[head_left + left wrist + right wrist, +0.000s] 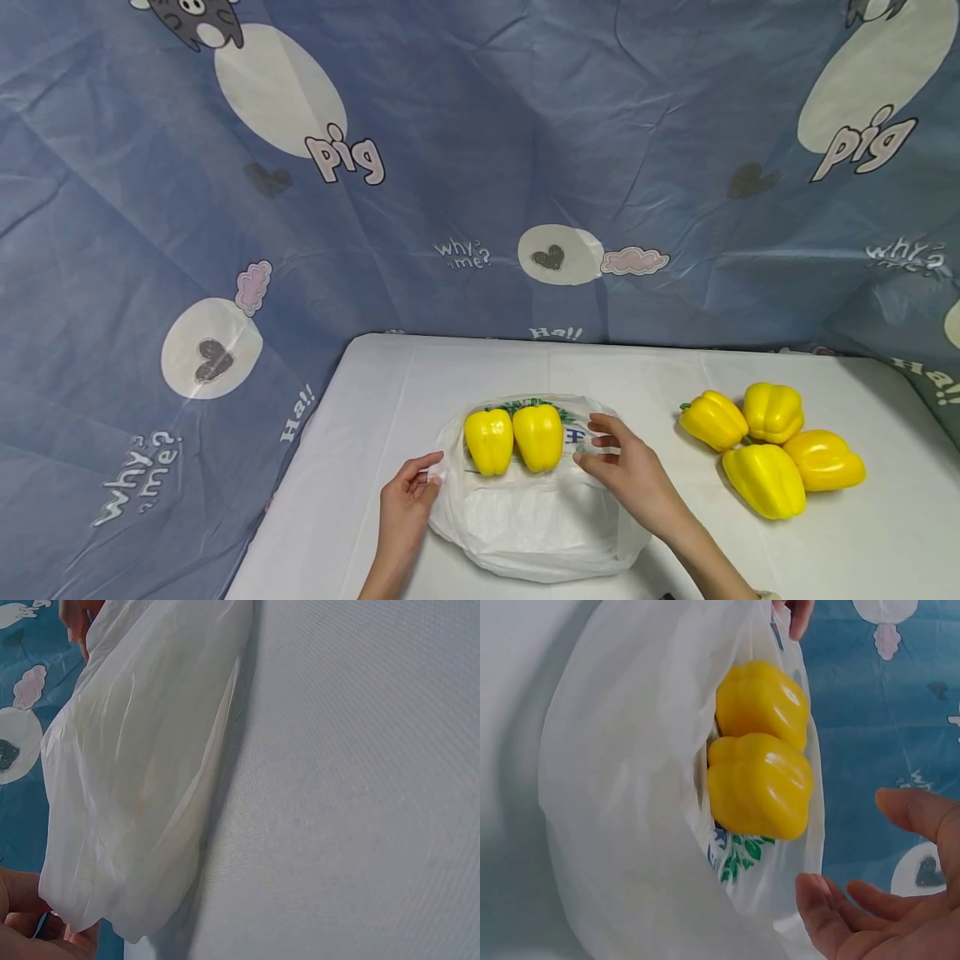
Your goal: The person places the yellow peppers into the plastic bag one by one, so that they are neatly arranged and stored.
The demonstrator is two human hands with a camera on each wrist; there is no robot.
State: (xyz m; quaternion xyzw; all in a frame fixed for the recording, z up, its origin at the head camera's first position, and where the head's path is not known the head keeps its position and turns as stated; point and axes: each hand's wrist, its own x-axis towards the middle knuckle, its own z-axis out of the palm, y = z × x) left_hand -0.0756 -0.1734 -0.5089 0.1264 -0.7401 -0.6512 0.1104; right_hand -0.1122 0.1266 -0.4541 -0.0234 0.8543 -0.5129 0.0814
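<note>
Low in the middle of a white table (360,408), a thin, crinkled white plastic bag (540,533) lies with its wide mouth open, its near side rounded and loosely folded. At the bag's left edge, the person's left hand (405,500) pinches the plastic between thumb and fingers. On the opposite side, the right hand (626,467) reaches over the right rim, fingers parted and gently bent, gripping nothing; whether a fingertip brushes the plastic, I cannot tell. Toward the far part of the bag's opening, two glossy yellow bell peppers (538,437) lie side by side, touching, near green and blue printing on the plastic. Well to the right, four more yellow bell peppers (763,482) sit clustered on the table. Behind everything hangs a creased blue fabric backdrop (450,125) printed with white ovals, grey hearts and the word "pig".
</note>
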